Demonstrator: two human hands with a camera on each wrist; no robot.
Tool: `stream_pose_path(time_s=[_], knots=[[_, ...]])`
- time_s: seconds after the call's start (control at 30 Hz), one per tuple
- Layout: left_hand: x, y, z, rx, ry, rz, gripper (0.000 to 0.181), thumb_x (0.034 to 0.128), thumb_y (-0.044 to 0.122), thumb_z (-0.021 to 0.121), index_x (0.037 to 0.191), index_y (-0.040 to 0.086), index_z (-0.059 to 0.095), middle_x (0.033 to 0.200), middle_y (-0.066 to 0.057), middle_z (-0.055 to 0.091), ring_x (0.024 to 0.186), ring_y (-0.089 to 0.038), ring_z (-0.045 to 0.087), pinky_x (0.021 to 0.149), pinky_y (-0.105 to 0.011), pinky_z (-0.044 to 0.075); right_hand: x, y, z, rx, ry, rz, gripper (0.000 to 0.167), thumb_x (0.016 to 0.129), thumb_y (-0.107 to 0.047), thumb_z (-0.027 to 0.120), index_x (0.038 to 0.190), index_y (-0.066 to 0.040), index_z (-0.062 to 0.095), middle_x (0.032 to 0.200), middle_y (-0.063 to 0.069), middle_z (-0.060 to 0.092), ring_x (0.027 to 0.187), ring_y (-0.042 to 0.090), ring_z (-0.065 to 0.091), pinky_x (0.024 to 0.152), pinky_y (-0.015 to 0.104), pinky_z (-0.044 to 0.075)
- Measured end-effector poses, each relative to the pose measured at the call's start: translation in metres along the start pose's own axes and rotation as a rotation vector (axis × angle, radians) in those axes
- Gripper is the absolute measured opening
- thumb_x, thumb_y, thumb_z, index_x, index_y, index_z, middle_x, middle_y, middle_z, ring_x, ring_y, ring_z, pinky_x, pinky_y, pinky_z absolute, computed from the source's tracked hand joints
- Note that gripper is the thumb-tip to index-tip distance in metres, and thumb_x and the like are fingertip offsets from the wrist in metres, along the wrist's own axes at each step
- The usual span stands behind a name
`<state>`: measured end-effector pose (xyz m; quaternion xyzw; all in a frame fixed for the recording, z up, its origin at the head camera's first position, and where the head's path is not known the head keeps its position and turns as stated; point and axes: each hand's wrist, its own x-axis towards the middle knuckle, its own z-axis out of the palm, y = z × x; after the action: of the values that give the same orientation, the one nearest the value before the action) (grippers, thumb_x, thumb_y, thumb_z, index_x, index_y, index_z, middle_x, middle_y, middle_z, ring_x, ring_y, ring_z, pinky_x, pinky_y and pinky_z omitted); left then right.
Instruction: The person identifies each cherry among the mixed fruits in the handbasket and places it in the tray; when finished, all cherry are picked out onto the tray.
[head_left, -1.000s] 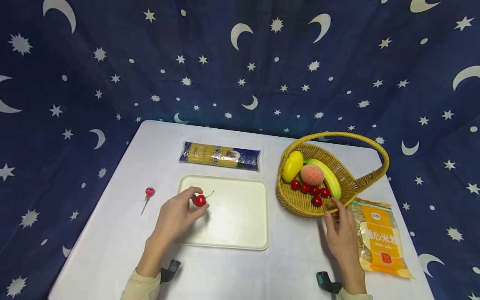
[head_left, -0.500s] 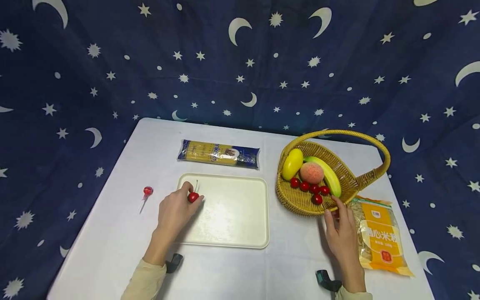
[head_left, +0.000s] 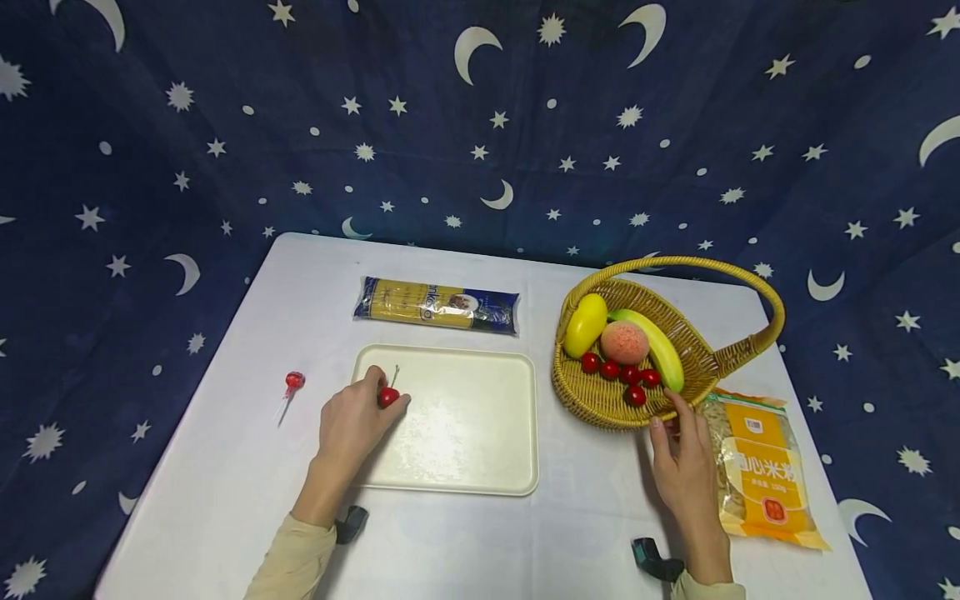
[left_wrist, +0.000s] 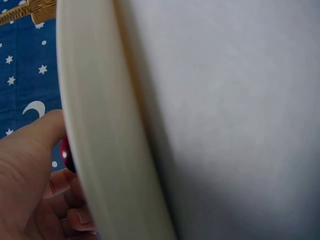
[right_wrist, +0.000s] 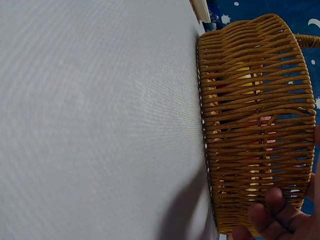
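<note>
In the head view my left hand point(head_left: 352, 429) pinches a red cherry point(head_left: 387, 397) by its sides, the stem pointing up. It is over the left part of a cream rectangular tray point(head_left: 472, 433); whether the cherry touches the tray I cannot tell. In the left wrist view the tray's edge point(left_wrist: 95, 120) hides most of the cherry point(left_wrist: 65, 154). My right hand point(head_left: 686, 475) grips the near rim of a wicker basket point(head_left: 592, 408), with fingertips point(right_wrist: 275, 200) against its outer wall. Inside lie several cherries point(head_left: 630, 375), a peach-like fruit point(head_left: 625, 342), a banana point(head_left: 658, 346) and a yellow fruit point(head_left: 586, 326).
Behind the tray lies a blue-and-yellow pasta packet point(head_left: 435, 306). A red lollipop point(head_left: 294, 381) is left of the tray. An orange-and-clear noodle bag point(head_left: 765, 471) lies right of my right hand. The basket's tall handle point(head_left: 690, 262) arches over its back.
My left hand has drawn slightly left with the cherry, whose stem turned from pointing right to upright. My right hand has stayed on the basket rim.
</note>
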<state>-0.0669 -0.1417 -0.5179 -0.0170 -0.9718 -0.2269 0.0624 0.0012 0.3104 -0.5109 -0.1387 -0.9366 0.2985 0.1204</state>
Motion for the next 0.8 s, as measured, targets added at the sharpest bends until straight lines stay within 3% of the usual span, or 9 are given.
stream_pose_path(time_s=[0.43,0.67,0.8], knots=[[-0.001,0.003,-0.003,0.067,0.138,0.098,0.056,0.0784,0.043,0.091,0.114,0.007,0.07,0.083,-0.013,0.066,0.059,-0.026,0.055,0.05,-0.039,0.045,0.0,0.002,-0.001,0.001,0.02,-0.02,0.051,0.11,-0.026,0.055,0.159,-0.016,0.046,0.121,0.02,0.053,0.107,0.031,0.053,0.09,0.044,0.04],[0.003,0.012,-0.009,0.09,0.174,0.151,0.06,0.0803,0.043,0.089,0.123,0.007,0.069,0.102,-0.017,0.07,0.079,-0.038,0.067,0.06,-0.048,0.053,-0.001,0.001,0.0,0.01,0.021,-0.017,0.051,0.11,-0.026,0.056,0.159,-0.017,0.046,0.121,0.018,0.054,0.108,0.027,0.052,0.092,0.043,0.04],[0.007,0.024,-0.015,0.059,0.169,0.177,0.058,0.0829,0.043,0.086,0.126,0.008,0.07,0.107,-0.016,0.071,0.089,-0.037,0.068,0.067,-0.049,0.054,-0.001,0.0,0.0,0.014,0.012,-0.006,0.052,0.11,-0.026,0.056,0.16,-0.017,0.045,0.122,0.017,0.053,0.108,0.026,0.051,0.093,0.045,0.041]])
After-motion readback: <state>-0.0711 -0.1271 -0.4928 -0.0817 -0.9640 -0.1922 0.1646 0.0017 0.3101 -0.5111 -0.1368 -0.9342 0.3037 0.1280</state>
